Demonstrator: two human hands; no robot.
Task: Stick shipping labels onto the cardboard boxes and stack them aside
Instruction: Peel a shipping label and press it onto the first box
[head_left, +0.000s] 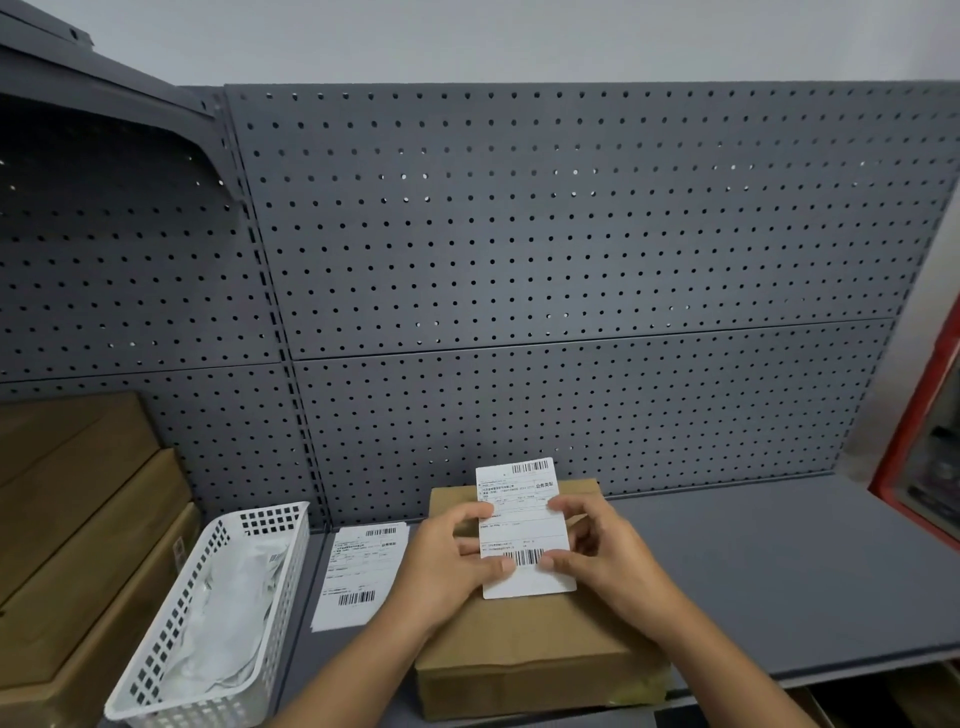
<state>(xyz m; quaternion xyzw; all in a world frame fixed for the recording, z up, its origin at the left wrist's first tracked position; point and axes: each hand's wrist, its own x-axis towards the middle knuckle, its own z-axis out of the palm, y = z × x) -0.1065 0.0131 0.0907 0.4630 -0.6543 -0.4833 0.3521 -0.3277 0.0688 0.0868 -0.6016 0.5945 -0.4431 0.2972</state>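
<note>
A white shipping label (522, 525) with barcodes is held up over a brown cardboard box (535, 649) that lies flat on the grey shelf. My left hand (452, 561) pinches the label's left edge with thumb and fingers. On the opposite edge, my right hand (597, 556) pinches it too. The label's lower part hides some of the box top. More labels (358, 571) lie in a small pile on the shelf to the left of the box.
A white plastic basket (171, 686) holding crumpled white backing paper stands at the left front. Stacked cardboard boxes (78, 519) fill the far left. Grey pegboard (519, 260) backs the shelf (779, 571). A red-framed object (924, 441) is at the right edge.
</note>
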